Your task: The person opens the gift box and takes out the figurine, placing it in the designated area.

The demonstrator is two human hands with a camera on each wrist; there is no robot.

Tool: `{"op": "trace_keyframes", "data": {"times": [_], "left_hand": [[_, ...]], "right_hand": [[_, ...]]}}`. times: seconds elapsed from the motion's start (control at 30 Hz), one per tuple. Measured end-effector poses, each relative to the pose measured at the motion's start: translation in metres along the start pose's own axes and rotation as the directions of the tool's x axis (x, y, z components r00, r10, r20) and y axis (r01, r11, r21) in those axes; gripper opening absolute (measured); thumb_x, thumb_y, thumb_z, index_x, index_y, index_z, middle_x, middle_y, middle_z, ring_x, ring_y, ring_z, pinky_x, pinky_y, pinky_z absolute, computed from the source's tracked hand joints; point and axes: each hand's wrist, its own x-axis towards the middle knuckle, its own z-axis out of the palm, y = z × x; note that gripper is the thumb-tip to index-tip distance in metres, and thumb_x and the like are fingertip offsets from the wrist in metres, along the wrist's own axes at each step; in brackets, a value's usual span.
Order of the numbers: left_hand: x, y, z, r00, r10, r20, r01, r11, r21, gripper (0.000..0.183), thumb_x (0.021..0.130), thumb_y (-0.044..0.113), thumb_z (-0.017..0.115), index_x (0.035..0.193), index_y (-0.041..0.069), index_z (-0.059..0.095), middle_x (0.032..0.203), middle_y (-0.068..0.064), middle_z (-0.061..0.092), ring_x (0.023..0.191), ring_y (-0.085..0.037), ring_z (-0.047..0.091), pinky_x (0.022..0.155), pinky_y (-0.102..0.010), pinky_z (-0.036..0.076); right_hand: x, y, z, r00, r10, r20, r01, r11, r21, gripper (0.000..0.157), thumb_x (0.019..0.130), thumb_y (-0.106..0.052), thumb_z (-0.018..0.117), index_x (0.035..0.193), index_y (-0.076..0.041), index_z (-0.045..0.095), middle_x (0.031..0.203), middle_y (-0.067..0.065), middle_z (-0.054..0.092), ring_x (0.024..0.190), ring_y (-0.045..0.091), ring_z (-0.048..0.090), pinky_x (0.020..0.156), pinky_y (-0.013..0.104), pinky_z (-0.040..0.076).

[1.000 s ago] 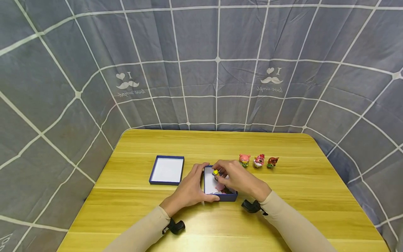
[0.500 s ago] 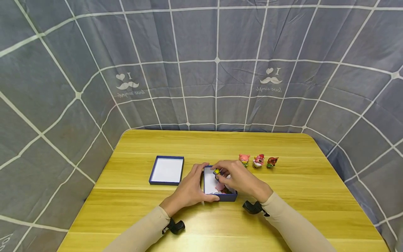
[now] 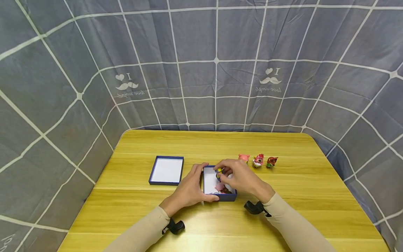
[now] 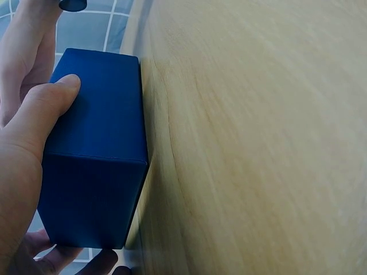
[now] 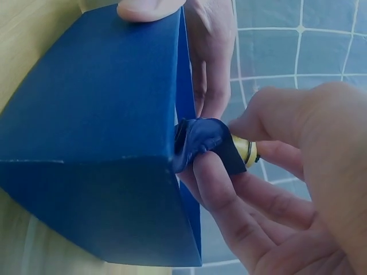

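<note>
My left hand (image 3: 189, 187) grips an open-topped blue box (image 3: 227, 198) by its left side, thumb on the near wall and fingers toward the far one. In the left wrist view the thumb lies across the box (image 4: 94, 114). My right hand (image 3: 240, 176) pinches a small figurine (image 3: 219, 170) with a yellow head and dark blue body over the box opening. The right wrist view shows the blue, cape-like part of the figurine (image 5: 203, 137) between thumb and fingers, its lower end at the box rim. A pink figurine (image 3: 219, 187) and a brown one (image 3: 226, 191) lie inside the box.
To the left, a blue-rimmed lid (image 3: 167, 170) lies with its white inside up. Behind my right hand, three figurines stand in a row: a pink one (image 3: 244, 157), a pink-and-red one (image 3: 258, 161) and a reddish-brown one (image 3: 271, 162). A grey checked curtain (image 3: 201, 80) surrounds the table.
The right hand has shifted slightly right with the yellow-headed figurine, turning it so more of its blue body shows. The left hand keeps its grip on the box.
</note>
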Motion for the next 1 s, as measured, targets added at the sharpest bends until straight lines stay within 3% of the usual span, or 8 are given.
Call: {"op": "trace_keyframes", "data": {"times": [0.33, 0.53, 0.8, 1.0], "left_hand": [[0.0004, 0.0003, -0.0005, 1.0, -0.011, 0.008, 0.011, 1.0, 0.002, 0.131, 0.077, 0.068, 0.105, 0.178, 0.016, 0.04, 0.165, -0.012, 0.056, 0.125, -0.027, 0.069, 0.104, -0.05, 0.062], [0.0009, 0.0009, -0.0006, 1.0, -0.011, 0.007, 0.011, 1.0, 0.009, 0.131, 0.077, 0.067, 0.105, 0.177, 0.015, 0.04, 0.164, -0.012, 0.056, 0.121, -0.026, 0.069, 0.101, -0.049, 0.062], [0.0011, -0.0002, -0.0005, 1.0, -0.005, 0.008, 0.005, 1.0, 0.008, 0.131, 0.077, 0.068, 0.105, 0.177, 0.015, 0.039, 0.167, -0.013, 0.055, 0.121, -0.025, 0.068, 0.101, -0.048, 0.062], [0.0013, -0.0002, -0.0003, 1.0, -0.008, 0.008, 0.008, 1.0, 0.011, 0.132, 0.077, 0.069, 0.104, 0.178, 0.015, 0.039, 0.167, -0.014, 0.055, 0.124, -0.026, 0.068, 0.104, -0.05, 0.062]], "right_hand": [[-0.0026, 0.0015, -0.0015, 0.998, -0.021, -0.055, 0.019, 0.999, -0.031, 0.019, 0.107, -0.011, 0.085, 0.126, -0.007, 0.085, 0.118, 0.005, 0.088, 0.095, 0.01, 0.082, 0.087, 0.029, 0.069], [-0.0041, 0.0025, -0.0029, 0.997, -0.016, -0.081, 0.013, 0.999, -0.043, 0.023, 0.106, -0.01, 0.086, 0.129, -0.007, 0.082, 0.113, 0.003, 0.086, 0.095, 0.011, 0.081, 0.087, 0.031, 0.069], [-0.005, 0.0041, -0.0041, 0.991, -0.015, -0.131, 0.003, 0.996, -0.091, 0.032, 0.104, -0.009, 0.088, 0.134, -0.003, 0.079, 0.12, 0.008, 0.087, 0.102, 0.021, 0.086, 0.091, 0.038, 0.071], [-0.007, 0.005, -0.006, 0.991, 0.005, -0.134, -0.017, 0.996, -0.084, 0.028, 0.103, -0.01, 0.089, 0.129, -0.007, 0.08, 0.118, 0.006, 0.086, 0.102, 0.019, 0.085, 0.092, 0.036, 0.071]]}}
